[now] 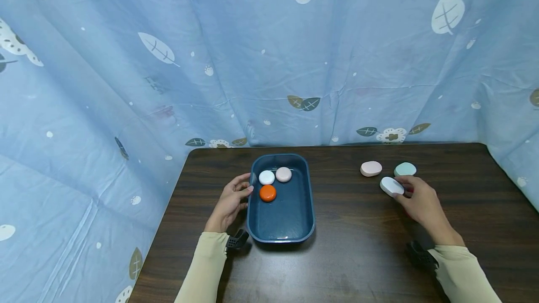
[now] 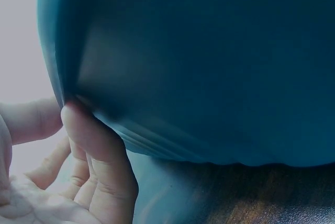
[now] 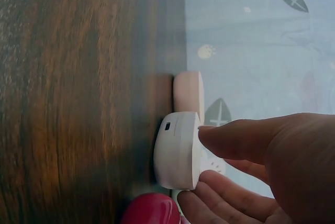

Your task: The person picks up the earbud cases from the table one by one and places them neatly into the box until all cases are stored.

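Observation:
Thumb and fingers of my left hand [image 1: 229,201] pinch the left rim of a dark blue rectangular tray [image 1: 286,241]. Up close in the left wrist view, the fingertips meet at the tray's wall [image 2: 209,88]. Inside the tray lie a white disc [image 1: 266,177], a pale pink disc [image 1: 284,174] and an orange disc [image 1: 267,193]. Toward the right of the table, my right hand [image 1: 422,201] holds a white oval case [image 1: 391,186] between thumb and fingers. A small dark slot marks the side of this white case [image 3: 177,150] in the right wrist view.
Behind the white case sit a pale pink oval piece [image 1: 371,169] and a mint green one [image 1: 405,169]. A glossy magenta round thing [image 3: 152,209] shows low in the right wrist view. The dark wooden table [image 1: 345,256] ends at a blue patterned curtain [image 1: 269,60].

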